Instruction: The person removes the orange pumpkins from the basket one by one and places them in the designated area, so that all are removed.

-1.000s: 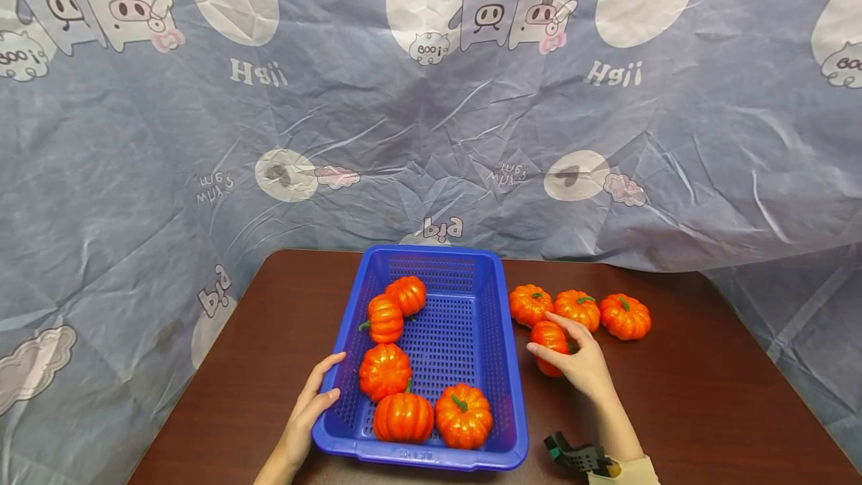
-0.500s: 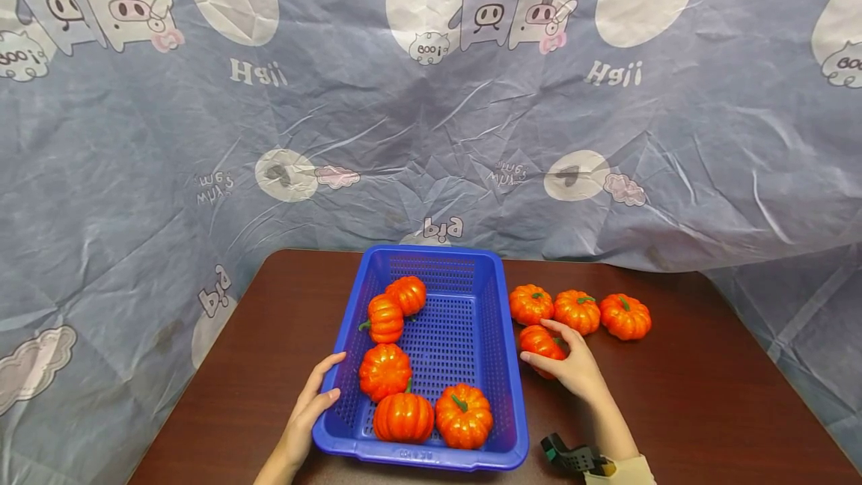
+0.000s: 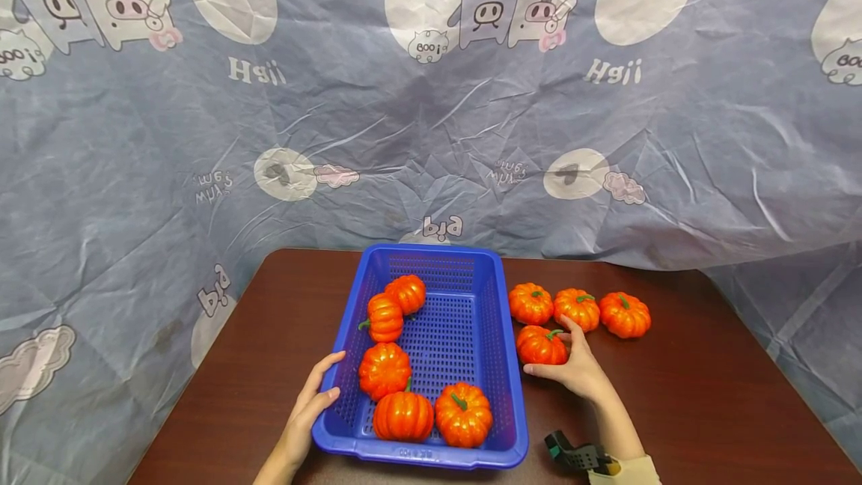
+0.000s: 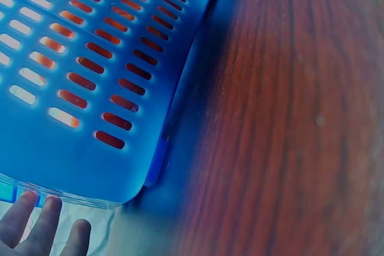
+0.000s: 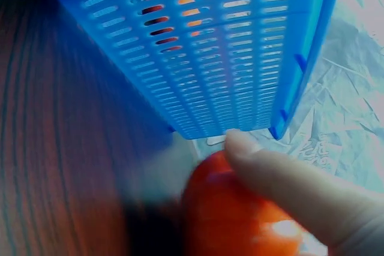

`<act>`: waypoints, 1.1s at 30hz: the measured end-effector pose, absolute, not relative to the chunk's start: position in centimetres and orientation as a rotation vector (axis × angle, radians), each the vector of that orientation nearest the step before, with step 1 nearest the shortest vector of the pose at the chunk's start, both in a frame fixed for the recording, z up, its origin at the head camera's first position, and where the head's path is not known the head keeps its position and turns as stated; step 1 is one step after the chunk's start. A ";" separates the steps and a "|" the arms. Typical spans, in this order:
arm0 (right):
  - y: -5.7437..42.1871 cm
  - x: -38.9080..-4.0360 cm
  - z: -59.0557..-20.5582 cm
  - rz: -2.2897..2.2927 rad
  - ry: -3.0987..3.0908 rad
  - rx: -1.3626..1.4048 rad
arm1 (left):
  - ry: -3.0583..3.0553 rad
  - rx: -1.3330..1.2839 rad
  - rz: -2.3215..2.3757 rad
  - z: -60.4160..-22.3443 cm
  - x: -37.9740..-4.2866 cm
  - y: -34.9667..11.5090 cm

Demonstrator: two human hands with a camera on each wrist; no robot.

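A blue perforated plastic basket (image 3: 431, 455) stands on the table with several small orange pumpkins inside, such as one (image 3: 464, 415) at its near right corner. My left hand (image 3: 303, 414) rests against the basket's left rim, fingers fairly straight; its fingertips (image 4: 51, 202) meet the rim in the left wrist view. Just outside the right wall sits another pumpkin (image 3: 541, 345), stem up. Around its right side my right hand (image 3: 582, 369) is spread, the forefinger standing off from it. In the right wrist view the thumb (image 5: 282, 178) lies across this pumpkin, so contact is unclear.
Behind the right hand, three pumpkins (image 3: 577, 310) form a row on the brown wooden table (image 3: 714, 395). A grey printed cloth (image 3: 431, 111) hangs behind and at the sides. A black wrist device (image 3: 575, 455) is on the right forearm.
The pumpkin by my right hand has shifted left and turned upright against the row. My right fingers have spread away from it. The left hand and basket stay put.
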State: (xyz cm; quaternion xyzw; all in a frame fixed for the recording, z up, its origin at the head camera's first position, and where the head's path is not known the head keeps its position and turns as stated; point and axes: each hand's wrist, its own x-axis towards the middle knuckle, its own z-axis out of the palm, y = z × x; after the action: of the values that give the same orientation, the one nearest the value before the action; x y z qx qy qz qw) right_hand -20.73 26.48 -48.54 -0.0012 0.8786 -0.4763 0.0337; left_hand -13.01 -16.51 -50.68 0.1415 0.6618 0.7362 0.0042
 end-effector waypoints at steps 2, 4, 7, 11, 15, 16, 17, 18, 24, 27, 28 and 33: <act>26.5 -20.7 -48.4 -1.438 2.692 -0.001 | 2.079 0.443 2.307 -50.7 -13.0 -16.5; 26.5 -20.6 -48.4 -1.406 2.691 0.005 | 2.085 0.436 2.306 -50.7 -13.0 -16.5; 26.5 -20.6 -48.4 -1.391 2.698 0.011 | 2.086 0.433 2.305 -50.6 -13.0 -16.5; 26.4 -20.8 -48.7 -1.416 2.711 0.005 | 2.074 0.442 2.305 -50.7 -13.0 -16.6; 26.3 -20.9 -49.0 -1.433 2.722 -0.004 | 2.066 0.452 2.306 -50.7 -13.0 -16.6; 26.3 -21.0 -49.1 -1.427 2.728 -0.003 | 2.065 0.453 2.307 -50.7 -13.0 -16.6; 26.4 -21.0 -49.1 -1.419 2.734 0.000 | 2.064 0.456 2.307 -50.7 -13.0 -16.6; 26.4 -21.0 -49.1 -1.416 2.738 0.003 | 2.062 0.459 2.306 -50.7 -13.0 -16.6; 26.5 -20.9 -48.8 -1.438 2.737 0.008 | 2.058 0.458 2.307 -50.6 -13.0 -16.5; 26.8 -20.7 -48.3 -1.462 2.746 -0.016 | 2.065 0.444 2.305 -50.6 -12.9 -16.5; 26.9 -20.6 -48.0 -1.466 2.750 -0.019 | 2.070 0.439 2.304 -50.6 -12.9 -16.5; 27.0 -20.0 -45.9 -1.499 2.776 -0.010 | 2.085 0.426 2.294 -50.5 -12.9 -16.5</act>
State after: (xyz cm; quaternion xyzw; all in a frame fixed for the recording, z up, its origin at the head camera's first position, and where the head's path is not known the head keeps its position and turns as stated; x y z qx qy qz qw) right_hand -19.98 27.04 -45.85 -0.0032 0.8799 -0.4752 -0.0066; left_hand -12.90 -16.49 -50.50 0.1360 0.6664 0.7331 0.0060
